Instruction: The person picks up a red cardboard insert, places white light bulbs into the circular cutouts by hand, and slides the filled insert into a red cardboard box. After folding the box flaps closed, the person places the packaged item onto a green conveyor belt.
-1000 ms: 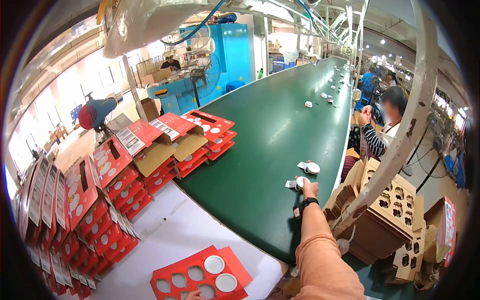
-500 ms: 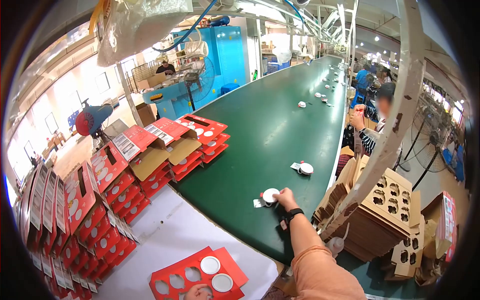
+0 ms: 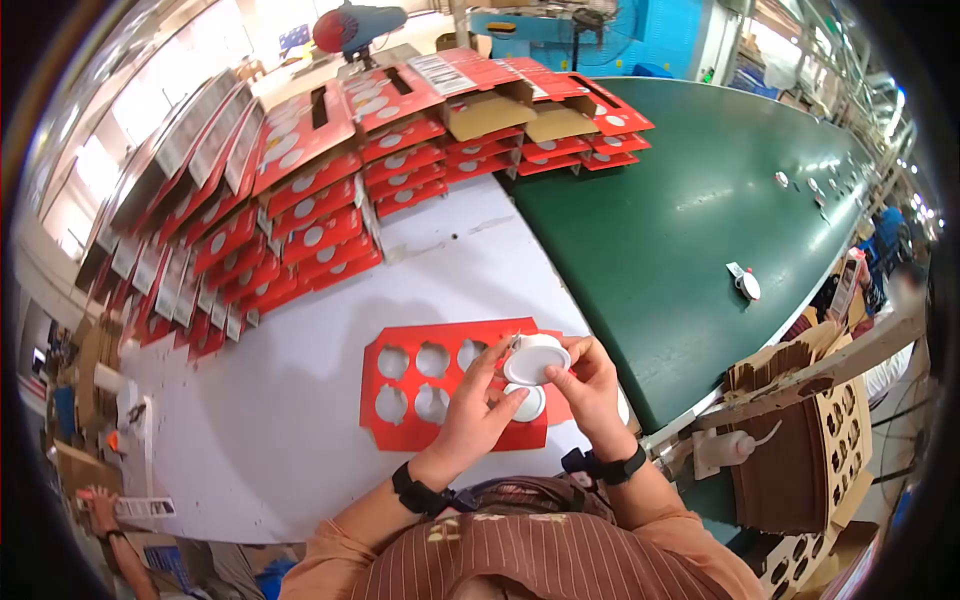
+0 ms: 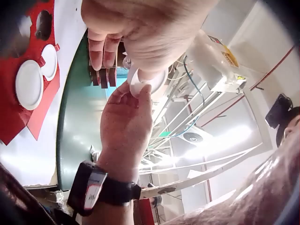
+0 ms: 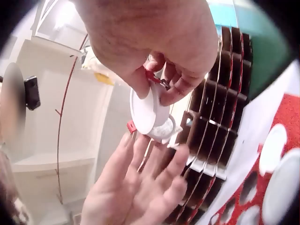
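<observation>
My right hand (image 3: 597,392) pinches a small white round clip-lid jar (image 3: 537,362) between thumb and fingers, its flat white face turned up and tilted toward me. From the other side, the fingertips of my left hand (image 5: 136,187) touch the jar's rim, the fingers loosely spread. Red tabs and a metal clip show on the jar in the right wrist view. Beneath the hands lies a red card tray (image 3: 400,436) with rows of round cutouts. Two white jars (image 4: 29,85) sit in its cutouts in the left wrist view; my hands partly cover them in the head view.
Stacked red cartons (image 3: 330,215) line the far left of the white table (image 3: 290,400). A green conveyor belt (image 3: 640,270) runs off to the right, carrying a tagged white jar (image 3: 748,286) and several farther ones. Brown cardboard inserts (image 3: 790,460) and a squeeze bottle (image 3: 735,447) stand at right.
My right hand has lifted a white jar off the belt and brought it over the red tray, where my left hand now meets it. The head view has turned down and left.
</observation>
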Action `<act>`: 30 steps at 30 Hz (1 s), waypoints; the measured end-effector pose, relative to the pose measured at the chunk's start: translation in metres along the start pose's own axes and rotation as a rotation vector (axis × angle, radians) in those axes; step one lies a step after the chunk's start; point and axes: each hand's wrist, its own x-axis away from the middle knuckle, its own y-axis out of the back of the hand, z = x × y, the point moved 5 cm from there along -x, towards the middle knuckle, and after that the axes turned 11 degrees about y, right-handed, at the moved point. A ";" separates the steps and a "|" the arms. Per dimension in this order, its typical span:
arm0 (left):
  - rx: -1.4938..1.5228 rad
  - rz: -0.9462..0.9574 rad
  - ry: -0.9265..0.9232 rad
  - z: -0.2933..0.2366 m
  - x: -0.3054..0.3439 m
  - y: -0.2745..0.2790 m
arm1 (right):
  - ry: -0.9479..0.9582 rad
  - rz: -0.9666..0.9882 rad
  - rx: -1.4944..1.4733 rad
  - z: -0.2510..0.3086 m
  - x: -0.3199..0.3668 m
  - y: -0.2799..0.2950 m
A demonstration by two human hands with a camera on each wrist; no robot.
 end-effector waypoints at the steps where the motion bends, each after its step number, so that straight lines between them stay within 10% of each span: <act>1: 0.025 -0.027 -0.047 0.000 0.004 0.004 | 0.030 0.025 -0.015 0.002 0.006 -0.007; 13: -0.242 0.137 -0.210 -0.026 0.039 0.020 | -0.094 0.464 0.122 0.050 0.007 -0.035; 22: -0.042 0.325 0.039 -0.013 0.047 0.005 | -0.465 0.637 -0.020 0.023 0.015 -0.024; 30: 0.090 0.479 0.201 0.010 0.044 0.000 | -0.645 0.410 -0.392 -0.011 0.035 -0.022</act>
